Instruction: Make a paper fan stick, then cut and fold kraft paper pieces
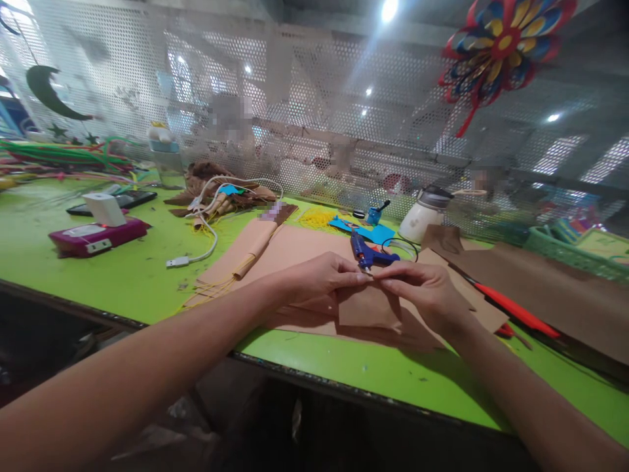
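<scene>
A piece of brown paper (369,309) hangs just above larger brown sheets on the table, its top edge between my fingertips. My left hand (330,274) pinches that edge with thumb and forefinger from the left. From the right, my right hand (421,283) pinches the same edge, its fingertips almost meeting the left ones. Right behind my fingers lies a blue glue gun (367,252), its nozzle pointing toward the paper. Under and behind my hands spread the larger brown paper sheets (305,248). A rolled strip of brown paper (255,248) lies on them.
On the green table (304,347), a magenta power strip (98,237) and white USB cable (209,246) lie left. Behind are blue paper (376,233), yellow shreds (317,219) and a white bottle (423,216). To the right lie a red-handled tool (515,309) and green basket (580,252).
</scene>
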`<state>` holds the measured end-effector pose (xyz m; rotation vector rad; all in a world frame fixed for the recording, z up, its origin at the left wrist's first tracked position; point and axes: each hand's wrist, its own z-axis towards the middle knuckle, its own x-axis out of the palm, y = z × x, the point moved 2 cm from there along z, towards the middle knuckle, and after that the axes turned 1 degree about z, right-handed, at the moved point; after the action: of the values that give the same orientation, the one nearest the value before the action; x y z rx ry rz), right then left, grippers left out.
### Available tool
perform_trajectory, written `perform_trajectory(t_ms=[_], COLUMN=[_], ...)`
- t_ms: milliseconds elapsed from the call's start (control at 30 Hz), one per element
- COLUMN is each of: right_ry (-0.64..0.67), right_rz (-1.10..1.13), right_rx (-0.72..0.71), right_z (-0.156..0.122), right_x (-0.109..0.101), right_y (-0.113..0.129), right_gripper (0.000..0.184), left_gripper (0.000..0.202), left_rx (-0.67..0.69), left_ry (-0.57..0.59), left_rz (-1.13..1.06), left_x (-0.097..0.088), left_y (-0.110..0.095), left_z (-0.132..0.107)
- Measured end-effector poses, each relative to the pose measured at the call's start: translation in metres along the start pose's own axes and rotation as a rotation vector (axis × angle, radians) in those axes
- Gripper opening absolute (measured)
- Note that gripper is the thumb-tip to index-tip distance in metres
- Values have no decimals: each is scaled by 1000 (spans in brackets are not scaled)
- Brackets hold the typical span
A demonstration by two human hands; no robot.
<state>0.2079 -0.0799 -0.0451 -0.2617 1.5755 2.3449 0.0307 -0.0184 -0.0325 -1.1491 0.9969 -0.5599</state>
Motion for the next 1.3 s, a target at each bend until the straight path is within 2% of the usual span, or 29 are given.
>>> perform_trajectory(t_ms=[100, 233, 333, 400, 467, 700, 933, 1300], right_ry=[58, 207, 283, 255, 213, 198, 171, 83], right_rz=[-17, 67, -4, -111, -168, -70, -94, -175], right_rx=[13, 57, 72, 101, 147, 175, 187, 110], right_z=[1, 3, 2, 1, 0, 3, 3, 1], right_x=[-5, -11, -9, -5, -2, -1, -1, 4], right_y=[-2, -5, 2, 7, 9, -5, -9, -2], right_gripper=[11, 27, 22, 20, 26, 25, 30, 24], left_gripper=[42, 40, 40, 41, 40, 37, 34, 33], left_rx=[-7, 32, 82, 99, 101, 62, 28, 54], left_ry=[25, 48, 61, 64, 59, 25, 10, -99], left_rz=[-2, 70, 150, 167, 159, 92, -20, 124], left_x=[2, 3, 4, 5, 5, 5, 9, 6], left_y=[1, 6, 7, 7, 8, 15, 15, 19], left_z=[1, 3, 5, 6, 7, 7, 7, 9])
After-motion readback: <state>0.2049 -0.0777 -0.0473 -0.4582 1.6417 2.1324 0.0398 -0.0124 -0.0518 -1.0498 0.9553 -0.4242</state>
